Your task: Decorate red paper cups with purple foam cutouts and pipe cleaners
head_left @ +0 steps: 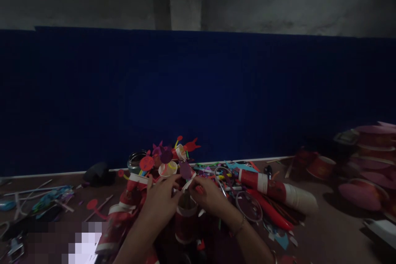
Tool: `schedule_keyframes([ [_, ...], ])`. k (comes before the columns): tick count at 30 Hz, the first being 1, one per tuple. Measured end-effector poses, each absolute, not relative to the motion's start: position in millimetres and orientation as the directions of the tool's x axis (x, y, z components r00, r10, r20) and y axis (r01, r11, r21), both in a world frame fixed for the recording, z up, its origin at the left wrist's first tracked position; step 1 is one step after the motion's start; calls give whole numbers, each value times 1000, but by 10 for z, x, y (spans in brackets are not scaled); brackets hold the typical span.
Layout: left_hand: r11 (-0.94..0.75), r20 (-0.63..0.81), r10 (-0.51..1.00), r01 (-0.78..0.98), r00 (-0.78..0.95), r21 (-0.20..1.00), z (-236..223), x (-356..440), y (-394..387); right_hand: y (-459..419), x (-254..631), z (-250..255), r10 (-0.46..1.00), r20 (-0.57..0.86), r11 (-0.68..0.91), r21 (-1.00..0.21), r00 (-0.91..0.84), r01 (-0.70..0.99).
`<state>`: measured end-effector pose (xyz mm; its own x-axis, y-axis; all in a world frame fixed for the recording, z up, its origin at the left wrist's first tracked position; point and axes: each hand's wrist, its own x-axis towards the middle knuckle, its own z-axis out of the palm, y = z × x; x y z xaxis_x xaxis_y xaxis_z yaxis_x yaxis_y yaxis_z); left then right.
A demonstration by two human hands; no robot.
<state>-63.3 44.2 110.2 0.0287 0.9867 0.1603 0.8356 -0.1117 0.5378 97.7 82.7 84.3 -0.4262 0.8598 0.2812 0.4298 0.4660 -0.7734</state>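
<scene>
The fingers of the right hand pinch a white strip over a red cup, which needs care. I can't tell if the left hand grips.

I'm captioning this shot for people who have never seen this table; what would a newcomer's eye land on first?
Probably the wide dark-blue panel behind the table, then the left hand and right hand, fingers close together above a red cup at the bottom centre. Just beyond them, bright red cutouts stand out, while a long row of nested cups lies to the right.
</scene>
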Motion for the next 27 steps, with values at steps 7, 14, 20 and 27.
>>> schedule_keyframes([
  [7, -176, 106, 984, 728, 142, 662, 1141, -653, 421, 769, 1070, 966, 833, 296, 501, -762, -468, 410],
  [14, -119, 66, 992, 667, 105, 735, 1057, -567, 464, 703, 1077, 1007, 773, 379, 615, -645, -509, 455],
  [20, -128, 74, 991, 630, 110, 766, 1066, -548, 480, 679, 1094, 1041, 793, 375, 597, -638, -480, 486],
  [27, -131, 91, 991, 599, 96, 790, 1099, -522, 455, 658, 1097, 1085, 826, 368, 553, -674, -426, 490],
])
